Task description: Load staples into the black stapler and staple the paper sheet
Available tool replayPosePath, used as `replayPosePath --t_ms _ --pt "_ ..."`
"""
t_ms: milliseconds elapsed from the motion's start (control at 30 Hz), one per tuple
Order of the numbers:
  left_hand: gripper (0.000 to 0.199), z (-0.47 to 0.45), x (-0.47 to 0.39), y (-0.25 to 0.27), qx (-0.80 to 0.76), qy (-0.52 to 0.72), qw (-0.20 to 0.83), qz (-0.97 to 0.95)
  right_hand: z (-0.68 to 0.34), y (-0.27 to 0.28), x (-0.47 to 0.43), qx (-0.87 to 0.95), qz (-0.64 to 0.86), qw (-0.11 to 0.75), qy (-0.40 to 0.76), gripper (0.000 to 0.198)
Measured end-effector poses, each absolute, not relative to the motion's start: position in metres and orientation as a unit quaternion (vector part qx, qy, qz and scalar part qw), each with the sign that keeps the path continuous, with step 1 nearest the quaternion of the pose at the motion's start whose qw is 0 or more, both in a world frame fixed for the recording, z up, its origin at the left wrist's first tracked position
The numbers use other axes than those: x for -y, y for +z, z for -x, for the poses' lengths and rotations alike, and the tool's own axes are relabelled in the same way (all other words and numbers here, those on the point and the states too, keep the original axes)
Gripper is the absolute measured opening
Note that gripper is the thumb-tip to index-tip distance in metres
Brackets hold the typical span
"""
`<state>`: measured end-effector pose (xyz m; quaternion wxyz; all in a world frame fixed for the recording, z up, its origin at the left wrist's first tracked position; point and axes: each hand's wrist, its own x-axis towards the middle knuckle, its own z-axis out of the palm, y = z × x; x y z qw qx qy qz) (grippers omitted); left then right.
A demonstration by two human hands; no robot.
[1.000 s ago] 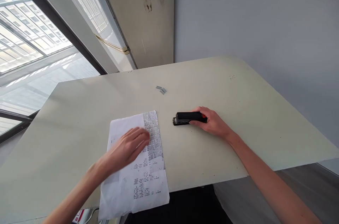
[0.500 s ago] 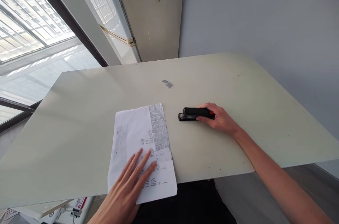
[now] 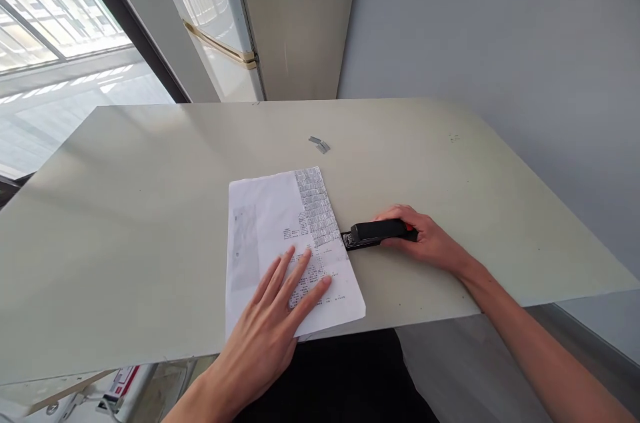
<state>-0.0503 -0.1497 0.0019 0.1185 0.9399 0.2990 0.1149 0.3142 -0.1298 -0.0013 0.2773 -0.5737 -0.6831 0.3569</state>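
Observation:
My left hand point(image 3: 273, 316) lies flat on a printed sheet of paper point(image 3: 267, 216), fingers spread over its lower part. The paper carries printed text and a dense dark-lined block along its upper right. In my right hand point(image 3: 425, 243) is a black stapler point(image 3: 377, 231), gripped at its back end, where a small red part shows. The stapler's front end meets the right edge of the paper; I cannot tell whether the edge sits inside its jaw. Several small strips of staples point(image 3: 320, 144) lie beyond the paper.
The pale table point(image 3: 150, 223) spans the view, its front edge close to my lap. A refrigerator point(image 3: 295, 30) stands behind it, beside a grey wall point(image 3: 475, 23). Glass panels are at left. A white item with a cable point(image 3: 115, 386) is below the table at lower left.
My left hand and the paper have moved right and away from me. The stapler, held in my right hand, now meets the paper's right edge, where a gap was before.

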Motion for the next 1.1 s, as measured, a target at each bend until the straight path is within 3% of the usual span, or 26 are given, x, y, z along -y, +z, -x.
replayPosePath --t_ms 233,367,433,533,667,867,1100 --pt "0.108 0.046 0.146 0.003 -0.278 0.076 0.135 -0.948 -0.314 -0.001 0.131 0.672 0.579 0.272 0.372 0.031" --pt "0.084 0.045 0.142 0.005 -0.262 0.076 0.157 -0.949 -0.317 0.005 0.131 0.664 0.589 0.237 0.396 0.040" --pt "0.083 0.045 0.135 0.009 -0.245 0.083 0.174 -0.950 -0.320 0.012 0.130 0.656 0.586 0.223 0.420 0.047" --pt "0.080 0.043 0.115 0.016 -0.223 0.104 0.187 -0.951 -0.322 0.022 0.126 0.629 0.586 0.264 0.438 0.050" --pt "0.067 0.031 0.077 0.015 -0.165 0.115 0.214 -0.956 -0.309 0.035 0.113 0.594 0.633 0.299 0.396 0.053" --pt "0.070 0.005 0.052 -0.003 -0.098 0.101 0.238 -0.961 -0.270 0.042 0.090 0.638 0.665 0.257 0.292 0.058" --pt "0.069 0.001 0.055 -0.011 -0.091 0.131 0.222 -0.962 -0.242 0.038 0.085 0.670 0.659 0.211 0.269 0.060"
